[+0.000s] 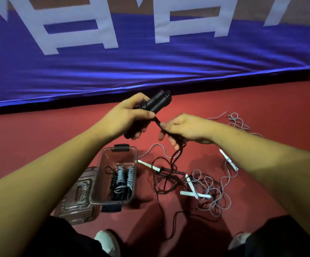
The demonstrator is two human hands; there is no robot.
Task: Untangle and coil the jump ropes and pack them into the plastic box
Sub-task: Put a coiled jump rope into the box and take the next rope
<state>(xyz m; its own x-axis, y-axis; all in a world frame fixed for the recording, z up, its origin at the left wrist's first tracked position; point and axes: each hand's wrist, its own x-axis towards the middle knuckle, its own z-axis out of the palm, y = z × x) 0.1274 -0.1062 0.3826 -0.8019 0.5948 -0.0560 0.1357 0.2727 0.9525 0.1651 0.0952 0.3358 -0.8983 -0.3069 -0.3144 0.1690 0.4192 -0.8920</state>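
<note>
Black handles [158,103] sit paired in the left hand [128,115], which grips them, likely so the cord [157,121] can wind round them; the right hand [184,129] pinches that cord taut above the tangle at five o'clock (grey ropes [206,184] knotted in too). Plastic box [96,175] stands open at seven o'clock.
</note>
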